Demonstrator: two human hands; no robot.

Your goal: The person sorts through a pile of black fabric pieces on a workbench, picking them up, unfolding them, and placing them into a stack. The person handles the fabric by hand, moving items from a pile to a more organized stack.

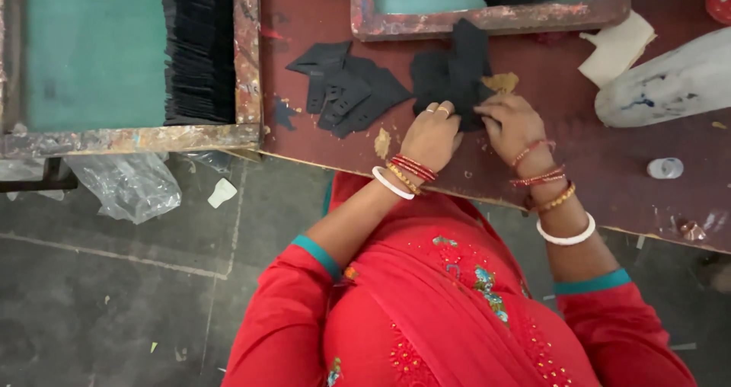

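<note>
My left hand (pixel 431 133) and my right hand (pixel 512 122) both rest on a small pile of black cut pieces (pixel 451 73) on the dark red table (pixel 579 113). The fingers of both hands pinch at the near edge of that pile. A second loose spread of black cut pieces (pixel 346 88) lies just to the left of my left hand. Both wrists carry several bangles, red, gold and white. A tan scrap (pixel 500 81) sits by my right fingers.
A wooden screen frame with teal mesh (pixel 91 59) stands at left, a thick stack of black pieces (pixel 199 48) on it. Another frame (pixel 487 17) lies at the back. White cloth (pixel 618 46), a white roll (pixel 670 82) and a small white cap (pixel 665 167) lie right. Crumpled plastic (pixel 126 185) hangs below.
</note>
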